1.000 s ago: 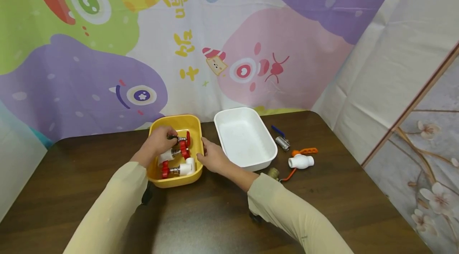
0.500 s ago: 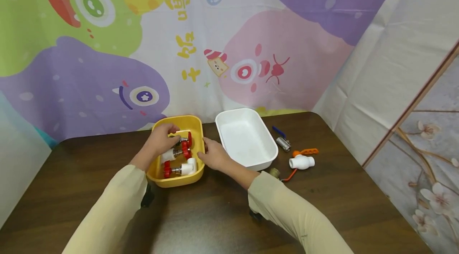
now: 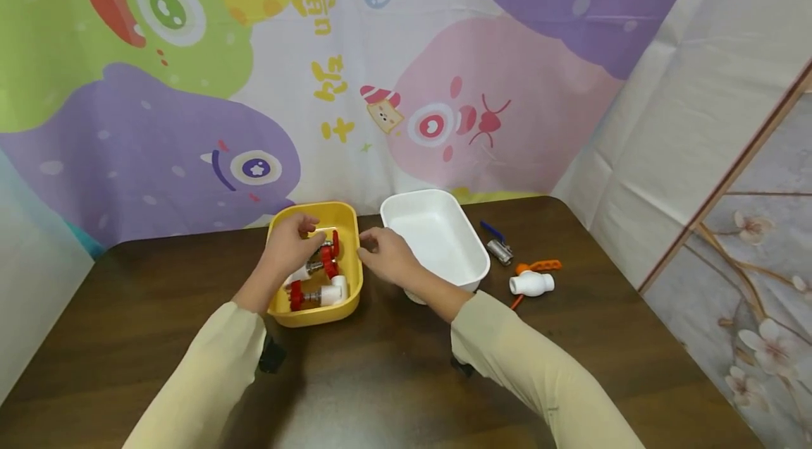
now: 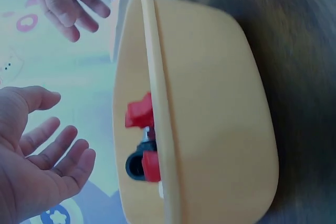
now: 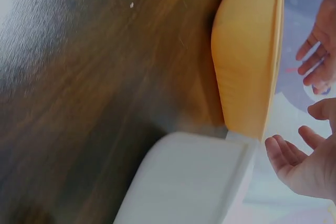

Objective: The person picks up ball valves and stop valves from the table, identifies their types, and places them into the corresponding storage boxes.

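From the person's side of the yellow tub (image 3: 320, 318), the head camera looks forward and down, farthest off, covering the tub and the white tub (image 3: 438, 241) beside it. Both wrist cameras look lower and closer from that near side, pictures turned sideways, facing the yellow tub's outer wall and the printed backdrop (image 3: 345, 177) beyond; the left one is nearer. Both share the left hand (image 4: 50, 153) and right hand (image 5: 310, 163) above the yellow tub's rim level.

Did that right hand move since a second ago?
Yes. Against the white rectangular tray in the head view, the right hand has moved up the picture and slightly right.
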Demonstrator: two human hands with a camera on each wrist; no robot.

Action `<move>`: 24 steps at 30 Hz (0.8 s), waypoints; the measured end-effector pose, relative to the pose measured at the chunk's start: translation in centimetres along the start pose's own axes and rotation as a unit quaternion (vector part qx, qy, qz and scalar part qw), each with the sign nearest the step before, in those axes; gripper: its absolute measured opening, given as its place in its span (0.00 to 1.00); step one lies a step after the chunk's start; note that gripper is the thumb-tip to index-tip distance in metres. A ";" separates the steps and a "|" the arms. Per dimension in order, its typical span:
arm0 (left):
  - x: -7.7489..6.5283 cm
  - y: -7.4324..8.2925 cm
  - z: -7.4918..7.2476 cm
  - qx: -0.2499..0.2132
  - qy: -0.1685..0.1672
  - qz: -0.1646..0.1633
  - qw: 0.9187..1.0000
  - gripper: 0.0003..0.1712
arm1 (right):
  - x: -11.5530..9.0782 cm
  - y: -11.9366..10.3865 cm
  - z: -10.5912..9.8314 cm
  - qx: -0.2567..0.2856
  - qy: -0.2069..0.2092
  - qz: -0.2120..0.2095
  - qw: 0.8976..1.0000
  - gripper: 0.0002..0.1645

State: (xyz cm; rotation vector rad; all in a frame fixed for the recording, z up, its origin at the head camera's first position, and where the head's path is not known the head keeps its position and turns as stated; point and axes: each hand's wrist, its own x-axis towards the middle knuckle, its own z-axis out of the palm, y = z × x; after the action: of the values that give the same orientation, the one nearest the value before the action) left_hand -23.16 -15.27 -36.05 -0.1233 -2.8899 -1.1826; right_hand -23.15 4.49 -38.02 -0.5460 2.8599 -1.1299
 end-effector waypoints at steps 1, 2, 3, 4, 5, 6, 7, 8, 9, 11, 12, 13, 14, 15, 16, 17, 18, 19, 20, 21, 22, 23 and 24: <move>-0.2 0.2 0.1 -0.006 0.003 -0.004 1.000 0.24 | 0.0 0.1 -0.3 -0.001 0.005 -0.004 1.000 0.20; -0.3 0.4 0.3 -0.012 0.005 -0.008 1.000 0.24 | -0.1 0.2 -0.6 -0.001 0.011 -0.006 1.000 0.20; -0.4 0.5 0.4 -0.017 0.005 -0.013 1.000 0.25 | -0.1 0.3 -0.9 0.000 0.016 -0.005 1.000 0.19; -0.5 0.7 0.6 -0.020 0.004 -0.019 1.000 0.25 | -0.1 0.4 -1.2 0.000 0.020 -0.003 1.000 0.19; -0.5 0.9 0.7 -0.023 0.002 -0.026 0.999 0.26 | -0.1 0.6 -1.6 0.003 0.025 -0.001 1.000 0.19; -0.6 1.1 0.8 -0.025 0.001 -0.031 0.999 0.26 | -0.2 0.7 -1.9 0.005 0.030 0.001 1.000 0.19; -0.6 1.2 0.9 -0.029 0.001 -0.036 0.999 0.26 | -0.2 0.9 -2.3 0.007 0.034 0.002 0.999 0.19; -0.7 1.4 1.0 -0.034 0.000 -0.038 0.999 0.26 | -0.2 1.1 -2.6 0.009 0.038 0.005 0.999 0.19; -0.7 1.6 1.1 -0.038 0.001 -0.039 0.999 0.26 | -0.2 1.2 -3.0 0.009 0.042 0.007 0.999 0.20; -0.8 2.0 1.4 -0.049 0.004 -0.038 0.998 0.25 | -0.3 1.6 -3.6 0.009 0.050 0.007 0.999 0.20; -0.9 2.2 1.6 -0.053 0.007 -0.037 0.998 0.25 | -0.4 1.7 -3.9 0.006 0.052 0.007 0.999 0.21; -0.9 2.4 1.8 -0.059 0.009 -0.034 0.998 0.24 | -0.5 1.9 -4.2 0.005 0.056 0.010 0.998 0.21; -1.0 2.5 2.0 -0.064 0.010 -0.032 0.997 0.24 | -0.6 2.1 -4.4 0.003 0.059 0.011 0.998 0.21; -1.0 2.6 2.2 -0.068 0.012 -0.028 0.997 0.24 | -0.7 2.2 -4.6 0.002 0.060 0.012 0.998 0.21; -1.0 2.7 2.4 -0.071 0.013 -0.026 0.997 0.24 | -0.8 2.4 -4.8 0.001 0.061 0.014 0.998 0.21; -1.0 2.7 2.6 -0.074 0.014 -0.025 0.997 0.24 | -0.9 2.6 -4.9 0.001 0.060 0.016 0.998 0.21; -1.1 2.8 2.8 -0.074 0.017 -0.021 0.997 0.23 | -0.9 2.7 -5.0 0.000 0.059 0.019 0.998 0.21; -1.1 2.8 3.0 -0.074 0.016 -0.018 0.997 0.23 | -1.0 2.8 -5.2 0.000 0.058 0.020 0.998 0.21; -1.2 2.8 3.2 -0.074 0.016 -0.019 0.997 0.23 | -1.1 3.0 -5.3 0.000 0.057 0.021 0.998 0.21; -1.2 2.7 3.3 -0.075 0.013 -0.020 0.997 0.23 | -1.2 3.1 -5.5 0.002 0.058 0.023 0.998 0.21; -1.2 2.7 3.5 -0.074 0.011 -0.024 0.997 0.23 | -1.3 3.3 -5.6 0.002 0.059 0.025 0.998 0.21; -1.3 2.7 3.6 -0.076 0.008 -0.028 0.997 0.23 | -1.3 3.4 -5.7 0.001 0.060 0.026 0.998 0.21; -1.3 2.7 3.7 -0.076 0.005 -0.031 0.997 0.23 | -1.4 3.6 -5.9 0.001 0.061 0.028 0.998 0.21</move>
State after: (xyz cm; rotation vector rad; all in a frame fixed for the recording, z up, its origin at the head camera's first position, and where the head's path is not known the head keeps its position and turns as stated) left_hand -21.57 -10.87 -36.90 -0.0290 -2.8112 -1.4086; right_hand -23.83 11.27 -36.24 -0.4064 2.9556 -1.1976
